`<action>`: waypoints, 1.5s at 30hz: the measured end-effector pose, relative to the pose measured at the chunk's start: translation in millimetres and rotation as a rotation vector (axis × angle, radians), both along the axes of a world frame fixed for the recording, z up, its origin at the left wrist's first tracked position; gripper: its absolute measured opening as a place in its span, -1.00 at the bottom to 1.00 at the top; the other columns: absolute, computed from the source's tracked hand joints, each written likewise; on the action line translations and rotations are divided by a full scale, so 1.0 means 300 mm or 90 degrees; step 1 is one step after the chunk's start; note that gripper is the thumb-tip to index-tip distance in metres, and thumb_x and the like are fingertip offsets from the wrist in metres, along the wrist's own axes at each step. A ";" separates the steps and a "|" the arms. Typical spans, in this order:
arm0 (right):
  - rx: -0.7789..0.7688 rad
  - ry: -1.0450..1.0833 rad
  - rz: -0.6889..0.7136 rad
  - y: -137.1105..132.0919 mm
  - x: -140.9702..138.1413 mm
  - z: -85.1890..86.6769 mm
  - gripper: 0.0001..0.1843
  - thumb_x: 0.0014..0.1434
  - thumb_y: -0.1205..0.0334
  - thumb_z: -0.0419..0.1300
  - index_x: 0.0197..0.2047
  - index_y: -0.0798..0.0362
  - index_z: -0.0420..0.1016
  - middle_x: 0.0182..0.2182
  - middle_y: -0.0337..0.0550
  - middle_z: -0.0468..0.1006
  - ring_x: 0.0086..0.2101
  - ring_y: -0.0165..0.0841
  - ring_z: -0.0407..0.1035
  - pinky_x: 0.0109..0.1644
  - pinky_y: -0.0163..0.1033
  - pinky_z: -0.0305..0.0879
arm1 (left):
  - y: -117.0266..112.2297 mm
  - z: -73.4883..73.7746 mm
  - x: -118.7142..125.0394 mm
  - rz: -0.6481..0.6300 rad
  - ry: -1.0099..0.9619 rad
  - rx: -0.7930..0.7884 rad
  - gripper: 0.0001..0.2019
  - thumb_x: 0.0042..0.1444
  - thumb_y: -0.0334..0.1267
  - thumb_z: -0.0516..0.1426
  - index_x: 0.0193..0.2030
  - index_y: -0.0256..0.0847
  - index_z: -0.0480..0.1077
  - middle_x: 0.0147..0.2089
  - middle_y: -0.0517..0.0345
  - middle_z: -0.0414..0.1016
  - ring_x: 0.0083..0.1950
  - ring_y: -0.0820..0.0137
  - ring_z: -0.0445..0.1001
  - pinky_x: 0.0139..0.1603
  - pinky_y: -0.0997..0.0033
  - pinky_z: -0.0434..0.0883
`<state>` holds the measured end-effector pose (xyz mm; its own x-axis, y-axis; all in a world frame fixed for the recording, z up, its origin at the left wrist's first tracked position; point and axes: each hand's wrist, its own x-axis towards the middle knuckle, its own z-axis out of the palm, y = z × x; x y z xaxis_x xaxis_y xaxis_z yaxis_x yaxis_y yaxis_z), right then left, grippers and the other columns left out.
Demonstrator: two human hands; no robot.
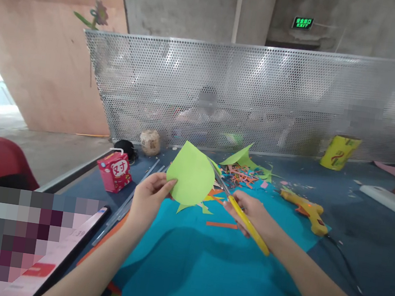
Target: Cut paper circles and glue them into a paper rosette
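Over blue sheet (202, 271), green paper (192, 174) pinched in left hand (148, 197), scissors (243, 213) gripped in right hand (252, 214)

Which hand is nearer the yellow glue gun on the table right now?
Right. The right hand, gripping yellow scissors, sits just left of the glue gun without touching it. The left hand is farther off, holding the green paper beyond the scissors.

Left hand (148, 195) on green paper (192, 174), right hand (250, 212) on scissors (243, 215)

exit sign (302, 22): "EXIT", green | red carton (115, 171): "又寸"
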<state>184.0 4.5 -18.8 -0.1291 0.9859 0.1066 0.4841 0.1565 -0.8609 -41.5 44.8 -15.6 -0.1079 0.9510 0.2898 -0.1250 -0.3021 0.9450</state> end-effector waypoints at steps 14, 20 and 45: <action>-0.021 -0.013 0.008 0.007 0.000 -0.002 -0.54 0.01 -0.20 0.12 -0.48 0.01 0.07 -0.74 -0.48 0.08 -0.79 -0.57 0.01 -0.72 -0.40 -0.07 | 0.014 0.011 -0.012 0.057 -0.007 -0.001 -0.58 -0.34 -0.05 0.35 -0.38 -0.29 0.42 -0.47 0.15 0.54 -0.46 0.44 0.45 -0.44 0.49 0.39; -0.034 -0.028 -0.003 0.018 0.003 -0.002 -0.55 0.03 -0.19 0.07 -0.49 0.00 0.03 -0.74 -0.49 0.06 -0.79 -0.57 0.02 -0.71 -0.40 -0.09 | 0.013 0.023 -0.013 0.052 0.014 0.003 -0.58 -0.37 -0.07 0.36 -0.39 -0.31 0.43 -0.48 0.14 0.53 -0.47 0.46 0.43 -0.45 0.51 0.36; -0.058 -0.051 0.042 -0.010 -0.005 0.012 -0.54 0.00 -0.18 0.16 -0.49 0.03 0.11 -0.75 -0.44 0.15 -0.79 -0.56 0.04 -0.72 -0.39 -0.09 | 0.021 0.018 -0.028 0.103 0.039 0.045 -0.68 -0.24 -0.05 0.30 -0.42 -0.27 0.46 -0.49 0.15 0.50 -0.46 0.45 0.39 -0.44 0.50 0.32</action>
<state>182.6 1.3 -15.1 -0.1986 0.9801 0.0037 0.5433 0.1133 -0.8319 -49.8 51.2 -10.3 -0.2371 0.8996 0.3667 -0.0120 -0.3802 0.9248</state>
